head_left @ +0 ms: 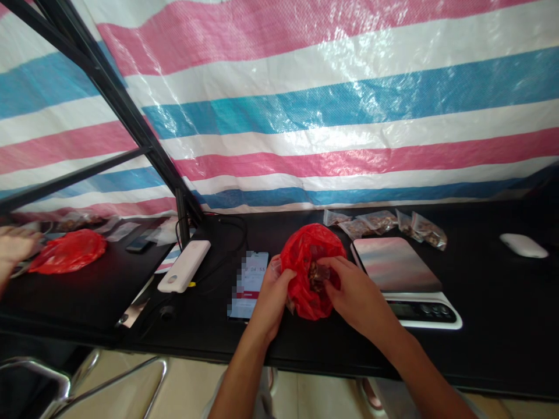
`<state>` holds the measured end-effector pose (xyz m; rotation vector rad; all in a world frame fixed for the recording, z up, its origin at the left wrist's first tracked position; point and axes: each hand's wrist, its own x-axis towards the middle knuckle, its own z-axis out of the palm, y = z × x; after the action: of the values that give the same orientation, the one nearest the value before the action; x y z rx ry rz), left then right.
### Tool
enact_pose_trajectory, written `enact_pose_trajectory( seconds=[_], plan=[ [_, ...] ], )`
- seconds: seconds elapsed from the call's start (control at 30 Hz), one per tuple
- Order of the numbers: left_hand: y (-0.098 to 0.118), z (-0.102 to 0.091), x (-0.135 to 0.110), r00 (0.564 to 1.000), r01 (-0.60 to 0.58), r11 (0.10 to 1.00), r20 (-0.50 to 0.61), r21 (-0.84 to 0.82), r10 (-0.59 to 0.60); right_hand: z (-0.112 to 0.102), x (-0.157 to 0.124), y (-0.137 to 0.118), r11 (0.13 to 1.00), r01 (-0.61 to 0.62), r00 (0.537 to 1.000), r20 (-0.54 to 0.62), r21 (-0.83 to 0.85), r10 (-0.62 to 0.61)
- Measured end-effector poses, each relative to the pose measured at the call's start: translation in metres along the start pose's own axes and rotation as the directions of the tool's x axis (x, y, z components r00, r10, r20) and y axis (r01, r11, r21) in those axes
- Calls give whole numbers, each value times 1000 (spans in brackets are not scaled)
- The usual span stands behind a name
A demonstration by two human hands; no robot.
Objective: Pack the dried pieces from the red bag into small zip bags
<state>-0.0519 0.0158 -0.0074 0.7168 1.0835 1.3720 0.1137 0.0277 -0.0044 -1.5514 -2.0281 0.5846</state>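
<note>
A red plastic bag (305,250) stands on the black table (502,297) in front of me, open towards me with brown pieces (315,273) inside. My left hand (271,294) grips the bag's left side together with a small clear bag. My right hand (351,291) reaches into the bag's mouth, fingers pinched on some of the brown pieces.
A digital scale (399,273) sits just right of the bag, with several small filled clear bags (384,224) behind it. A phone (250,284) and a white power bank (186,265) lie to the left. Another person's hand (13,247) rests by a second red bag (70,250). A white object (523,245) lies far right.
</note>
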Motion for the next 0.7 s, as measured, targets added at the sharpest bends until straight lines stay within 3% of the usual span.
enact_pose_trajectory(
  seconds=[0.23,0.6,0.7],
  plan=[
    [4,3,-2,996,80,996,32,-28,-79,4,0,4,999,3,1000,-8,43,-2],
    [4,-3,-2,997,79,997,-14,-26,-79,-13,1,8,997,21,991,-130,-70,-30],
    [2,-4,0,999,28,1000,-29,-6,-28,-15,0,12,996,41,992,-119,-76,-50]
  ],
)
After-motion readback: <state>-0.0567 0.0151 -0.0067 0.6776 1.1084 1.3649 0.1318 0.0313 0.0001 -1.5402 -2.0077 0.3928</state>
